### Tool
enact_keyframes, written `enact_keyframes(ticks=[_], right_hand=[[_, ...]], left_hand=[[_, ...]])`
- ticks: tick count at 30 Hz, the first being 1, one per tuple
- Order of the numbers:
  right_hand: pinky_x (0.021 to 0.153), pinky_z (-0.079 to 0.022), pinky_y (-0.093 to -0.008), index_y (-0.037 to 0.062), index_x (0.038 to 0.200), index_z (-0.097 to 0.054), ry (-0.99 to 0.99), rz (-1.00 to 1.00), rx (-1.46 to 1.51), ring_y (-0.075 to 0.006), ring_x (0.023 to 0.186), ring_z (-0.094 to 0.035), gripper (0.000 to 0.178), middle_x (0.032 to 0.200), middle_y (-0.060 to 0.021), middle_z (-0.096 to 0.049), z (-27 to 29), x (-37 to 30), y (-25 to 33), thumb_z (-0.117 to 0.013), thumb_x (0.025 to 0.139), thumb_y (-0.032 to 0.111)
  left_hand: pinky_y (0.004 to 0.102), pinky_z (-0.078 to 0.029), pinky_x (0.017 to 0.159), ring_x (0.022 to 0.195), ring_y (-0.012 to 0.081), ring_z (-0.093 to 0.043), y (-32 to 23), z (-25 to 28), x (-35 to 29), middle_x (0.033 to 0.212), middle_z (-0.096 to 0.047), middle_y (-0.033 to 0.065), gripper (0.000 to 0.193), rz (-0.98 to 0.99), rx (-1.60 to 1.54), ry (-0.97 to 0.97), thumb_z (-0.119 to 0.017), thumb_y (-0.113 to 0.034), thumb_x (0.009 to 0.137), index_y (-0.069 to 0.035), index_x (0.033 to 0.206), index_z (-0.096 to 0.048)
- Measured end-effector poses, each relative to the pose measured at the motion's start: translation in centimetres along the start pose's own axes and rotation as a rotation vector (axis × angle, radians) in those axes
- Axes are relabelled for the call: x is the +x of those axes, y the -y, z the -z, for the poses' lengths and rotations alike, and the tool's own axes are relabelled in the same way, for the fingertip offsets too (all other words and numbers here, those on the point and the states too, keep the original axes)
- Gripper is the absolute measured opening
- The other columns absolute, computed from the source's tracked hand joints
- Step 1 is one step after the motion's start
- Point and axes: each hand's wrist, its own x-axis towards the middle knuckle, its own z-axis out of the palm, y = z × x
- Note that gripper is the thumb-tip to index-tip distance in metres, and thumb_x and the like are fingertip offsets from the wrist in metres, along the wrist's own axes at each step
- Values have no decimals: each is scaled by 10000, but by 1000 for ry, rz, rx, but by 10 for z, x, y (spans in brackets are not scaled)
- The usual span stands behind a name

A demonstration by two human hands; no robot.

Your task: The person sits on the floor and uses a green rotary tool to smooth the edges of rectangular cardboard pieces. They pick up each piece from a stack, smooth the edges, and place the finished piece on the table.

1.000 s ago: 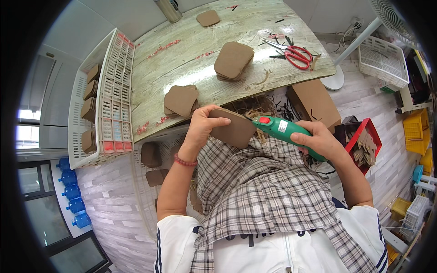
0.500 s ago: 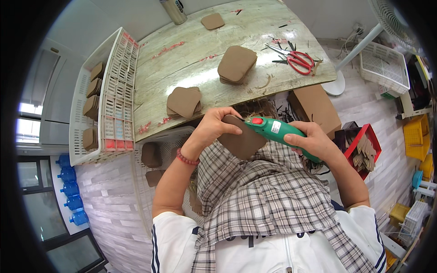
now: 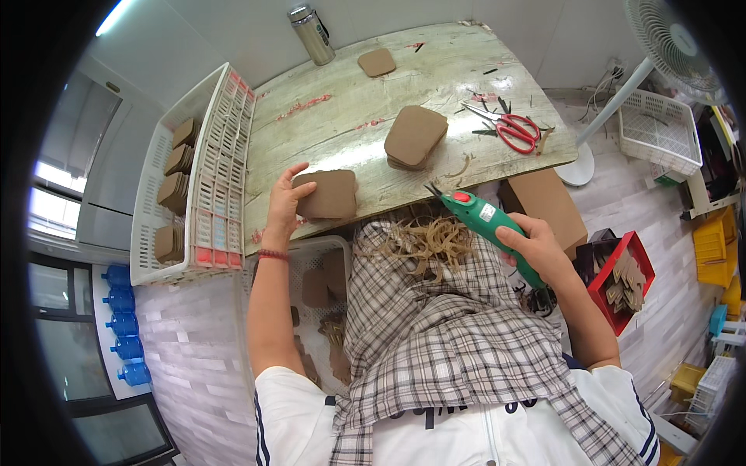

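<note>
White slotted crate (image 3: pixel 220 171): between 9 and 10 o'clock from the left hand (12 being away from the body), with 4 visible bundles of brown pads.
Left hand (image 3: pixel 284 205): splayed, not clenched, thumb over the pad's upper left corner; whether it presses there I cannot tell. Laying the pad flat and squaring its edges with light fingertips would suit this step.
Rounded brown pad (image 3: pixel 332 199): at the table's (image 3: pixel 311 132) near edge, 3 o'clock from the left hand and right beside it; between 9 and 10 o'clock from the right hand, well apart. A nudge toward 12 should make it steadier.
Curled tan offcuts (image 3: pixel 434 242): on the checked apron (image 3: pixel 451 334), between the 2 hands; best kept off the pad faces.
Taller pad stack (image 3: pixel 414 133): 2 o'clock from the left hand.
Green electric cutter (image 3: pixel 488 220): blades toward 10 o'clock; keep them clear of the left fingers.
Right hand (image 3: pixel 538 248): wrapped around the cutter, thumb behind its red switch, wisely kept off it while placing.
</note>
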Motion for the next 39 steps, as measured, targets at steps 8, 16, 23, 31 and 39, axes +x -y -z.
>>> enact_keyframes(ticks=[8,16,23,31,39], right_hand=[[531,-454,-226,-16,1080,-616,-131,8,-14,-78,604,-545,324,752,-20,-567,13,-12,-22,-640,916,262],[527,-445,-245,-30,1001,-637,-182,25,10,-73,603,-528,326,718,-21,-568,18,-22,-29,-655,892,278],[522,-441,-242,-24,1005,-639,-192,38,-4,-74,596,-527,328,723,-17,-563,17,-20,-24,-658,893,284],[519,-424,-231,-13,1058,-636,-211,137,53,-54,585,-508,320,715,2,-560,1,-8,-9,-663,898,263],[530,-427,-219,-10,1088,-637,-235,177,47,-49,588,-505,356,740,2,-579,-23,-5,10,-677,896,287]], left_hand=[[511,-268,1065,1314,362,-349,-15,-153,33,1328,-493,186,532,-762,1140,-445,-687,-398,830,-41,1215,-603],[530,-143,1134,1399,380,-195,5,-203,44,1425,-361,191,595,-634,1087,-403,-725,-317,781,-13,1261,-545],[467,-277,1073,1292,329,-367,-14,-210,31,1233,-524,135,371,-638,635,-390,-782,-108,708,-36,973,-534],[335,-504,911,1024,195,-603,-43,-213,-16,1130,-618,83,264,-248,-937,-118,-616,54,871,-32,1107,-534],[414,-473,1021,1143,257,-565,-37,-228,-31,1212,-596,96,398,-76,-1468,-61,-623,27,872,-20,1248,-501]])
